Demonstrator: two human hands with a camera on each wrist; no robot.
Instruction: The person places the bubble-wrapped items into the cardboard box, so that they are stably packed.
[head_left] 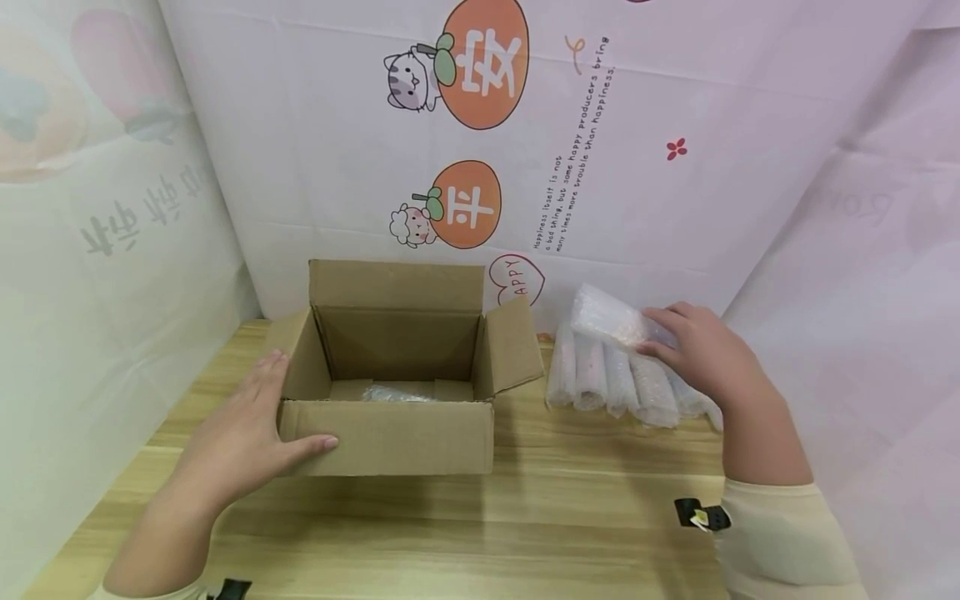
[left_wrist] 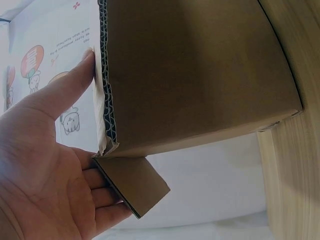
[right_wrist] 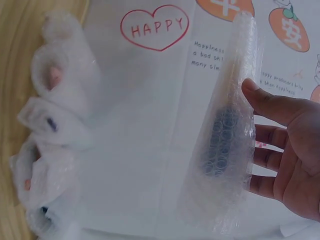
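Observation:
A cardboard box (head_left: 386,437) stands with its flaps folded outward. At its near left corner is my left hand (head_left: 232,442), thumb stretched along the front flap and fingers against the left side flap (left_wrist: 132,185). Inside the box lies a clear bubble-wrapped item (head_left: 396,394), partly hidden by the front wall. My right hand (head_left: 705,346) pinches a bubble-wrapped package (head_left: 603,317) by one edge, raised over a row of similar packages (head_left: 618,379). Through its wrap a dark shape (right_wrist: 222,142) shows in the right wrist view.
The row of wrapped packages lies right of the box on the wooden table (head_left: 450,533). A printed white cloth (head_left: 637,200) hangs close behind, with more cloth along both sides. The box's right flap (head_left: 515,346) sticks out toward the packages.

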